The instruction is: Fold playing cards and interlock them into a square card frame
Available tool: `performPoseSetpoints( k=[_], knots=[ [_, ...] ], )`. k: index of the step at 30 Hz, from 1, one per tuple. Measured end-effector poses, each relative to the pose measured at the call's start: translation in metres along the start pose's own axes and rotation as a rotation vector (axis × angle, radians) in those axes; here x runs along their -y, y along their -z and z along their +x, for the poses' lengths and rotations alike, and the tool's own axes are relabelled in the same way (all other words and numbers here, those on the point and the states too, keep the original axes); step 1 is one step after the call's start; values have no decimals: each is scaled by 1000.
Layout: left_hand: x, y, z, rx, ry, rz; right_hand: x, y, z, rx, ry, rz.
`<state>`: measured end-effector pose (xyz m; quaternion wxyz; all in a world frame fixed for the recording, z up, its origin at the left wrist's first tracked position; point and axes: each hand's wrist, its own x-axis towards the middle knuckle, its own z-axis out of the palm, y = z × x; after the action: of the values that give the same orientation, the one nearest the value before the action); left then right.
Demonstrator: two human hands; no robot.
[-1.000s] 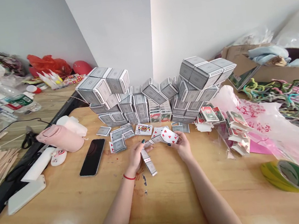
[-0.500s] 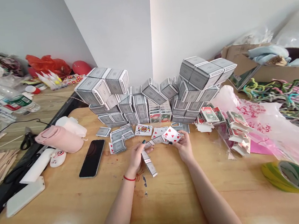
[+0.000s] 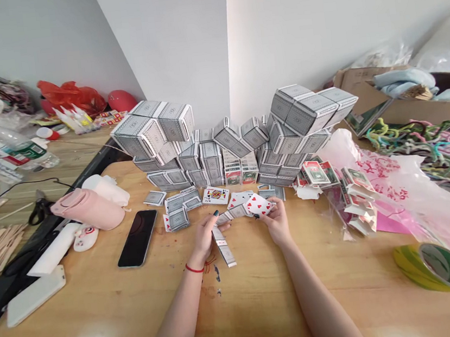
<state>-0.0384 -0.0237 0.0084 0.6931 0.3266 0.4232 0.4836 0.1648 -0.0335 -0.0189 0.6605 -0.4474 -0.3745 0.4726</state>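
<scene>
My left hand (image 3: 206, 235) is closed on a chain of folded playing cards (image 3: 224, 248), which bends and hangs down beside the fingers. A band of the same folded cards reaches right towards a heart-suit playing card (image 3: 259, 205). My right hand (image 3: 276, 221) pinches that card at its lower right edge, face up. Just beyond my hands lie a face card (image 3: 216, 195) and other loose cards (image 3: 237, 198). Behind them stands a structure of joined card boxes (image 3: 211, 162), blue-grey patterned, with two taller wings.
A black phone (image 3: 137, 238) lies left, near a pink roll (image 3: 90, 208) and a white case (image 3: 36, 296). Opened card packs (image 3: 357, 190), a plastic sheet (image 3: 426, 204) and a yellow tape roll (image 3: 436, 268) are on the right. A cardboard box (image 3: 418, 104) stands behind.
The heart-suit card in my right hand has tilted slightly and sits a little closer to the folded band. My left hand keeps nearly the same place.
</scene>
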Motion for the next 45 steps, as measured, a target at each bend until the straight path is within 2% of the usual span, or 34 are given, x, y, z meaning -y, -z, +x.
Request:
performPoseSetpoints(
  k=[7, 12, 26, 36, 45],
  knots=[
    [2, 1, 1, -10, 6, -17, 5, 1, -1, -30, -12, 44],
    [1, 0, 2, -14, 8, -27, 6, -1, -1, 3, -34, -23],
    [-1, -2, 0, -15, 3, 3, 2, -2, 0, -77, 2, -44],
    [-1, -3, 0, -33, 4, 71, 4, 15, 2, -113, -61, -117],
    [2, -2, 3, -50, 25, 119, 10, 30, 3, -71, -80, -341]
  ],
)
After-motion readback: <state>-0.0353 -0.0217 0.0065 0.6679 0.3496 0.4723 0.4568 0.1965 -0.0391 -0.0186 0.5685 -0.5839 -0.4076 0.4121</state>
